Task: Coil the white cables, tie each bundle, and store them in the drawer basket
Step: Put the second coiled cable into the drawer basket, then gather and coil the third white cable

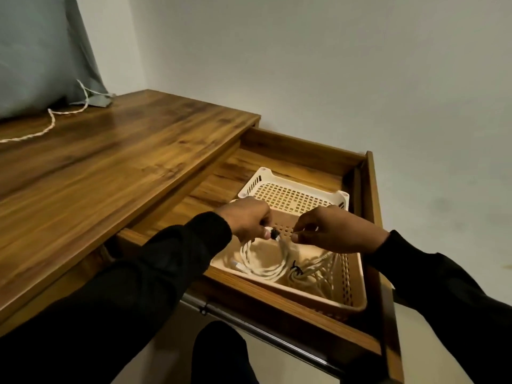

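A cream perforated basket sits in the open wooden drawer. Over it, my left hand grips the top of a coiled white cable that hangs down into the basket. My right hand pinches a small black tie at the top of that coil. A second white bundle, tied with a black tie, lies in the basket's near right part. Another white cable trails loose across the far left of the desk top.
The wooden desk top runs along the left, with a grey curtain hanging onto its far corner. A metal bar runs beneath the drawer's front. A plain wall stands behind.
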